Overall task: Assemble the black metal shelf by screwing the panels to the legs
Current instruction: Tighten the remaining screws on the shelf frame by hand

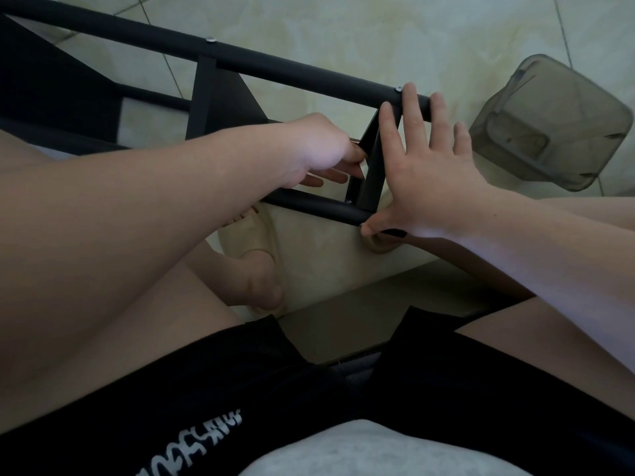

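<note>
The black metal shelf lies on its side on the tiled floor, in front of the seated person's knees. The right hand is spread flat, its fingers straight across the upper leg and its thumb touching the end of the lower leg. The left hand reaches to the end panel; I cannot tell its grip. A grey plastic container stands near.

Your right hand lies flat, fingers spread straight; your left hand bends at the wrist, grip unclear.
</note>
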